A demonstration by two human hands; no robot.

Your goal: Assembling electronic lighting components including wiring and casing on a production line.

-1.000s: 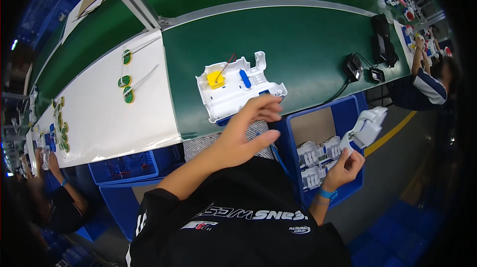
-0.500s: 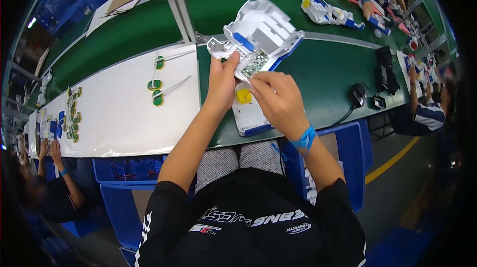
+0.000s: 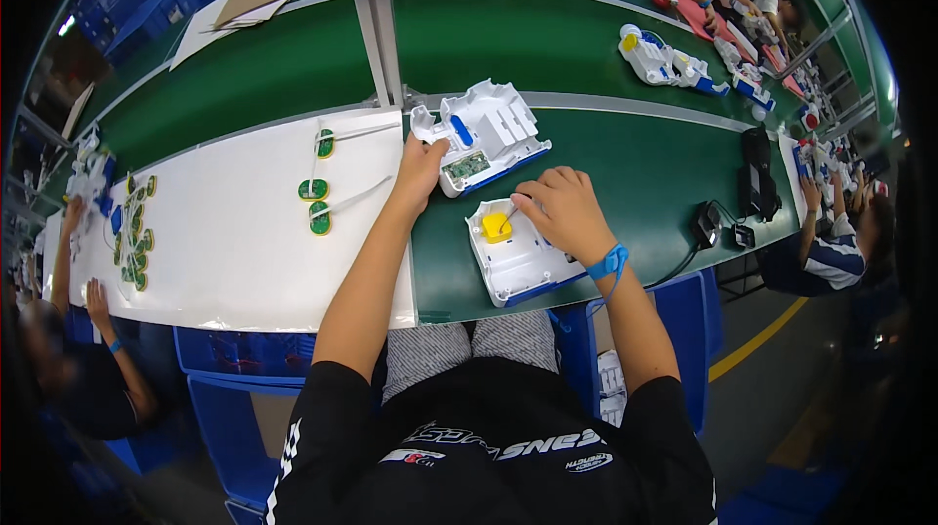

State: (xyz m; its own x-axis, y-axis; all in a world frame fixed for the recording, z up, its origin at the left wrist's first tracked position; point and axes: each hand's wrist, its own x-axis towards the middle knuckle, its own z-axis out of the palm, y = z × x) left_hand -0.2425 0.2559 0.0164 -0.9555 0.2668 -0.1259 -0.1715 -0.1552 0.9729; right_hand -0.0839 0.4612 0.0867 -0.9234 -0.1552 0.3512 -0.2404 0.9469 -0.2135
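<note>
My left hand (image 3: 422,171) grips the left edge of a white and blue plastic housing half (image 3: 503,129), thumb on top. Inside it are a green circuit board (image 3: 466,169) and a blue oblong piece (image 3: 461,130). Nearer to me, a second white housing half (image 3: 518,269) lies open side up on the green table, with a yellow block (image 3: 496,227) in its far left corner. Over that half's far edge is my right hand (image 3: 567,215), thumb and forefinger closed on a thin dark wire (image 3: 509,216) that runs from the block. The fingertips partly hide the wire's end.
On the white sheet (image 3: 234,261) at left lie several green round-ended boards (image 3: 314,189) with pale leads. Black adapters (image 3: 705,224) with cables stand at right. Beyond the metal rail is a green belt (image 3: 508,42) carrying a white assembly (image 3: 650,58). Co-workers sit at both sides.
The held housing half has moved down and tilted flatter. My right hand has left its circuit board and come down to the second half, which now shows more fully.
</note>
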